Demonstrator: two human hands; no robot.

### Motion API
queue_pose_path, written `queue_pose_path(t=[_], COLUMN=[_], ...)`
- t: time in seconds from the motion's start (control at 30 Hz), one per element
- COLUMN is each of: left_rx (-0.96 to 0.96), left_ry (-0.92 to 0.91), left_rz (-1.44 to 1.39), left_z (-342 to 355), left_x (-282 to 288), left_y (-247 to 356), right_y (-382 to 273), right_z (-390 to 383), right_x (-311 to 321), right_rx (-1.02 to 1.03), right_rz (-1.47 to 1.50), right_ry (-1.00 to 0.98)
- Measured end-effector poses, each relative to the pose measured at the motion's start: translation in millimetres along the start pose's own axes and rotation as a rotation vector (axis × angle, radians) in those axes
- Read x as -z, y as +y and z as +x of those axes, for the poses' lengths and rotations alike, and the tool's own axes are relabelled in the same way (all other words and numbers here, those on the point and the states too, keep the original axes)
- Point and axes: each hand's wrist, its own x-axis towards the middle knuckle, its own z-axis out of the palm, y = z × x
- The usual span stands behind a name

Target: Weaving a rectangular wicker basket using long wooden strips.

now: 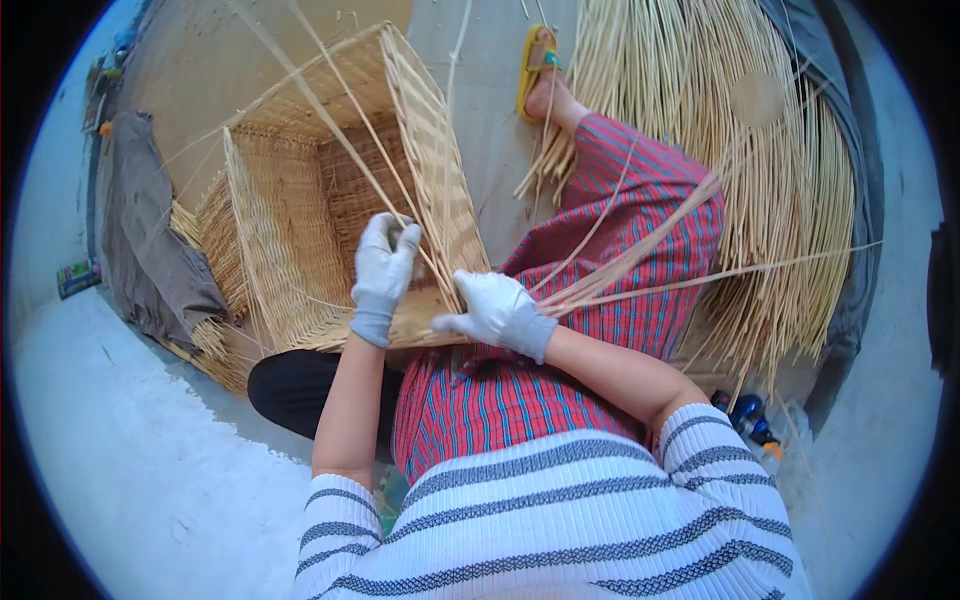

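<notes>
A large square woven wicker basket (270, 215) leans in front of me, its open side facing me. My left hand (381, 275), in a white glove, is closed on long pale wicker strands (345, 160) that run up and left past the basket mouth. Close by, my right hand (500, 310), also gloved, grips the basket's rim near its lower right corner, with the thumb apart from the fingers. More loose strands (640, 245) fan out to the right from beneath that hand. What lies under the right palm is hidden.
A big pile of long wicker rods (770, 220) spreads along the right, bordered by dark cloth (862, 190). Grey-brown cloth (150, 225) covers more rods at the left. My leg in a red checked cloth (620, 210) stretches forward, a yellow slipper (527, 75) on its foot.
</notes>
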Motion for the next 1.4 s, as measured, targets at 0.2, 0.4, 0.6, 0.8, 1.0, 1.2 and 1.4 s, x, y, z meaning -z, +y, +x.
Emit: queue_pose_path(t=[0.2, 0.4, 0.6, 0.8, 1.0, 1.2, 1.4], left_rx=[-0.246, -0.267, -0.265, -0.266, -0.248, -0.153, -0.209], left_ry=[0.117, 0.1, -0.025, -0.033, -0.067, -0.141, -0.083], left_rz=[0.36, 0.353, 0.298, 0.435, 0.324, 0.409, 0.406], left_z=[-15.6, -16.3, -9.3, -9.0, -2.9, -2.9, 1.0], left_x=[-12.1, -25.5, -14.7, -12.3, -14.7, -14.9, -13.9], left_y=[8.4, 15.2, 0.9, 7.0, 7.8, 14.8, 12.8], right_y=[16.9, 5.0, 17.6, 16.9, 4.4, 26.6, -11.4], right_z=[111.9, 272.0, 297.2, 269.8, 229.1, 239.3, 207.3], right_x=[92.2, 165.7, 161.1, 115.7, 184.6, 52.7, 48.6], right_rx=[0.154, 0.153, 0.182, 0.261, 0.732, 0.577, 0.471], right_rz=[0.063, 1.085, 0.472, 0.323, 1.064, 0.556, 0.726], right_ry=[0.006, 0.015, 0.27, 0.788, 0.693, 1.066, 0.703])
